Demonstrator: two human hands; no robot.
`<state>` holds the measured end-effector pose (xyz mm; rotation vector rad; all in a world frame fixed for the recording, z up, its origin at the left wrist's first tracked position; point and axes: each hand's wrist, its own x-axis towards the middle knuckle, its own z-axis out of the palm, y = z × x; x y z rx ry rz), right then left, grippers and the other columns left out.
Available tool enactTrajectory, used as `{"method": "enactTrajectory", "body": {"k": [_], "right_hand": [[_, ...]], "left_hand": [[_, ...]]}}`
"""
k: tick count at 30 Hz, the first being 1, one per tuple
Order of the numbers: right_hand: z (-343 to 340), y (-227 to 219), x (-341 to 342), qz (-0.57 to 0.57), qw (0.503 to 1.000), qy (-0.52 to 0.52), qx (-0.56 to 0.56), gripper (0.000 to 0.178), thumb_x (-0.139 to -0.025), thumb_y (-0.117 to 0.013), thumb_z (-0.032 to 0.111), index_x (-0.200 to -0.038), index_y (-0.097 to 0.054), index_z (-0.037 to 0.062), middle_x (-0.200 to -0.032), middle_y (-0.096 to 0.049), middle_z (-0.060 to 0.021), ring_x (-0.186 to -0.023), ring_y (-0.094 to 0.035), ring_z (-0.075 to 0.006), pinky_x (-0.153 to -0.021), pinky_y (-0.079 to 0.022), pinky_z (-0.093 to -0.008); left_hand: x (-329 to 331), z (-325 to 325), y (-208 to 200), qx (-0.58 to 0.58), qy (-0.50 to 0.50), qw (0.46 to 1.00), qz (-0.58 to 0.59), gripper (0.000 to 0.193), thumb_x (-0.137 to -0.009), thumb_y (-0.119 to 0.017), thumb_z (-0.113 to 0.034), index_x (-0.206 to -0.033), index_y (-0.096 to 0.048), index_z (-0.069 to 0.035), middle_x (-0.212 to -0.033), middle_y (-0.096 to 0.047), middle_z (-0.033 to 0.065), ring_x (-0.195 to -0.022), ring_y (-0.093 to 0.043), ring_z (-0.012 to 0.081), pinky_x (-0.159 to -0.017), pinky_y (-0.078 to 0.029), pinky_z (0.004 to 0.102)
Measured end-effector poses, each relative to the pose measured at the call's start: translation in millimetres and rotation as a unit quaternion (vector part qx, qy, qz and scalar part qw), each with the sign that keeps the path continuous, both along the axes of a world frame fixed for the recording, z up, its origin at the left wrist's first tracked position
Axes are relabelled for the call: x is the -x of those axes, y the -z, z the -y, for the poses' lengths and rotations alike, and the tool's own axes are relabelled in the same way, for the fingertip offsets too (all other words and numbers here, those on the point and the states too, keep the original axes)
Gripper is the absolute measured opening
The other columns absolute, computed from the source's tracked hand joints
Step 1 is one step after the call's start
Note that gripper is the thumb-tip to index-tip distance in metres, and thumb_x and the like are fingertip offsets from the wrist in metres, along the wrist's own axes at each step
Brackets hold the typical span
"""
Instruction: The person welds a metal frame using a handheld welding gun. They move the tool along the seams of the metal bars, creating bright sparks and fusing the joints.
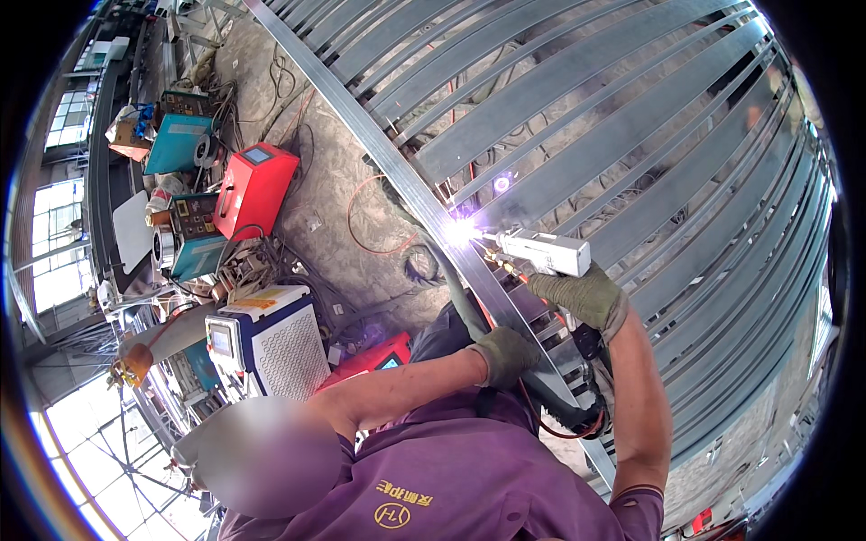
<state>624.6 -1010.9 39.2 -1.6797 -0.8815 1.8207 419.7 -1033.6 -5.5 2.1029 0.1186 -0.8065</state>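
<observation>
The gloved right hand (582, 296) grips a white handheld welding gun (546, 251), its tip sparking at a joint on the steel slat frame (577, 117). The gloved left hand (505, 353) closes on the frame's rail (397, 171). Welding is underway; advancing calls for steady tip travel.

Head camera, wide fisheye, looking steeply down from above the person

The single view sits just above the purple-shirted shoulders, close to the right hand (585, 296) and left hand (505, 353). Beyond the hands a grey metal grille (631, 135) fills the upper right; left of them, farther off, lies the workshop floor (334, 189). Straight bars bend toward the dark rim.
</observation>
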Motion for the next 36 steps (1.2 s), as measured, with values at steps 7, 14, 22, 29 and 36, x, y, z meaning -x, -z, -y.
{"method": "enactTrajectory", "body": {"k": [7,14,22,29,36], "right_hand": [[0,1,-1,0.013,1.000,-0.013,0.011,0.052,-0.091,-0.083,0.025,-0.138,-0.067,0.0071,-0.115,-0.077,-0.0075,-0.102,-0.069,-0.0158,-0.091,-0.057,-0.0325],[7,11,-1,0.008,1.000,0.000,-0.026,0.053,-0.091,-0.083,0.024,-0.138,-0.067,0.0076,-0.111,-0.077,-0.0066,-0.096,-0.067,-0.0154,-0.083,-0.057,-0.0335],[3,0,-1,0.019,0.999,-0.018,0.031,0.054,-0.092,-0.082,0.023,-0.141,-0.065,0.0064,-0.100,-0.074,-0.0041,-0.081,-0.063,-0.0113,-0.068,-0.054,-0.0319],[6,-8,0,-0.020,0.999,0.029,0.026,0.058,-0.091,-0.084,0.021,-0.143,-0.063,0.0058,-0.108,-0.075,-0.0049,-0.087,-0.065,-0.0114,-0.072,-0.056,-0.0315],[10,-2,0,-0.010,0.999,0.024,0.034,0.059,-0.091,-0.084,0.024,-0.144,-0.063,0.0061,-0.109,-0.075,-0.0060,-0.085,-0.065,-0.0125,-0.071,-0.056,-0.0329]], "left_hand": [[2,3,3,-0.010,0.006,1.000,0.014,0.023,-0.079,-0.075,-0.015,-0.101,-0.077,-0.010,-0.102,-0.079,0.0146,-0.100,-0.077,0.0352,-0.088,-0.060,0.0469],[8,13,12,-0.012,-0.013,0.999,0.036,0.021,-0.078,-0.076,-0.015,-0.099,-0.077,-0.011,-0.100,-0.079,0.0136,-0.097,-0.077,0.0354,-0.085,-0.060,0.0477],[9,16,10,-0.020,-0.002,0.999,0.033,0.023,-0.078,-0.076,-0.017,-0.100,-0.078,-0.014,-0.100,-0.079,0.0135,-0.098,-0.077,0.0355,-0.085,-0.060,0.0474],[8,16,2,-0.014,0.004,1.000,0.005,0.025,-0.078,-0.076,-0.018,-0.102,-0.078,-0.014,-0.102,-0.078,0.0142,-0.099,-0.077,0.0358,-0.086,-0.060,0.0473],[9,22,6,-0.008,0.001,1.000,-0.001,0.027,-0.078,-0.077,-0.019,-0.104,-0.078,-0.015,-0.100,-0.079,0.0131,-0.099,-0.077,0.0352,-0.086,-0.060,0.0471]]}}
